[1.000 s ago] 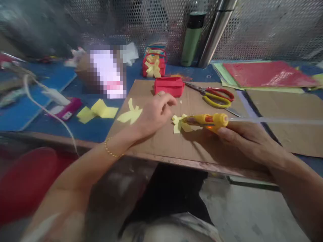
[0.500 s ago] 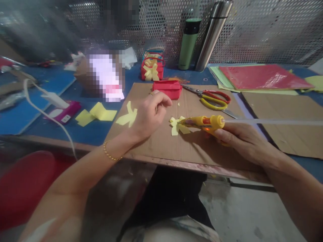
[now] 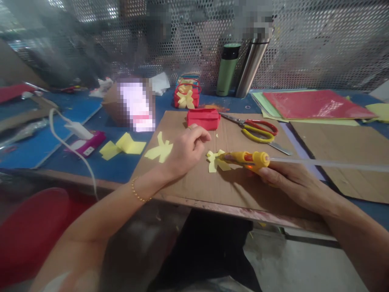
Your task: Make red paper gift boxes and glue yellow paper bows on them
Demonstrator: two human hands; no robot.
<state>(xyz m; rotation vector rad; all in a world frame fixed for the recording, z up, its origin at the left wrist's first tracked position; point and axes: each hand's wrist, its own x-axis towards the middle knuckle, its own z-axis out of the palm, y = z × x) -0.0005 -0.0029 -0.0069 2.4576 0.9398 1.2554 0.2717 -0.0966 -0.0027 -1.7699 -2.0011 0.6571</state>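
Note:
My right hand (image 3: 293,182) is wrapped round a yellow glue gun (image 3: 243,159), which has a long clear glue stick (image 3: 316,163) coming out of its back. The gun's nozzle meets a small yellow paper bow (image 3: 213,164) lying on the cardboard. To the left of that bow my left hand (image 3: 188,148) rests over the board, its fingers curled in with nothing visible in them. Just beyond its fingers sits a folded red paper piece (image 3: 203,119). More yellow paper cut-outs (image 3: 159,150) lie beside the left hand, partly behind it.
Open-handled scissors (image 3: 258,131) lie at the board's right. Behind stand a small red bag with yellow bows (image 3: 186,98), a green bottle (image 3: 227,71) and a steel flask (image 3: 251,69). Coloured sheets (image 3: 316,104) are at the back right; a purple power strip (image 3: 88,144) with a white cable is at left.
The camera has tilted up a little, so everything appears lower in view. Both hands and the glue gun stay almost where they were relative to the board and bow.

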